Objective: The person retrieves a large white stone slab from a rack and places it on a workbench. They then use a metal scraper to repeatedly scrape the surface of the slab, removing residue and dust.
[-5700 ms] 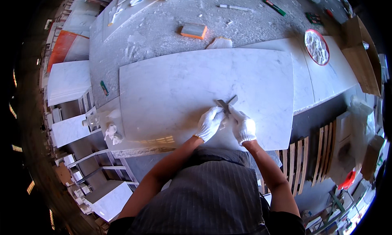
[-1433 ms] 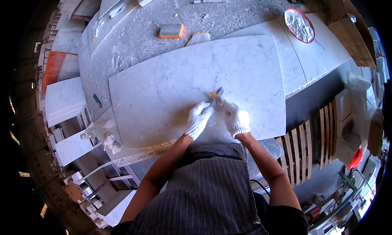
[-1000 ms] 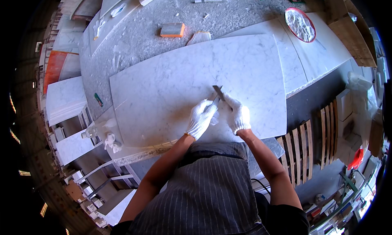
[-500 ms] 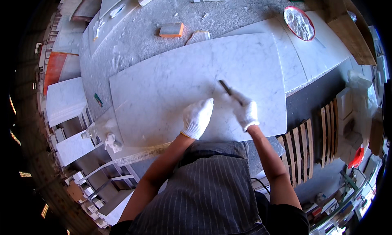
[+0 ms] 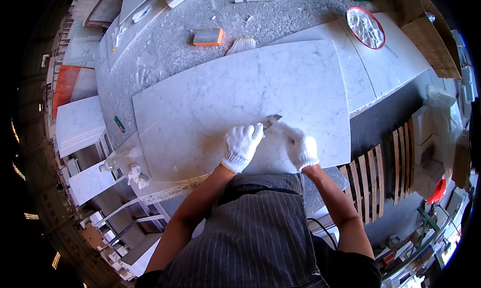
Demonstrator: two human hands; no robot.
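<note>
Grey-veined white stone slab (image 5: 200,102) lies in front of me, under both hands. My right hand (image 5: 302,150), in a white knit glove, grips a putty knife, its metal blade (image 5: 272,121) pointing left toward the other hand. Motion smears its fingers a little, and the handle is mostly hidden. My left hand (image 5: 240,148), gloved likewise, is closed with thumb and fingertips pinched together beside the blade's tip. What it holds, if anything, is too small to make out.
Beyond the slab are an orange-sided sanding block (image 5: 208,36), a spare white glove (image 5: 242,45) and a marker (image 5: 255,0). A red-rimmed bowl (image 5: 366,27) of white material and a cardboard box (image 5: 428,35) stand far right. Wooden pallets (image 5: 368,185) lie at right.
The putty knife's blade has swung down and turned from pointing up-left to lying close by my left fingertips. My left hand has shifted only slightly.
</note>
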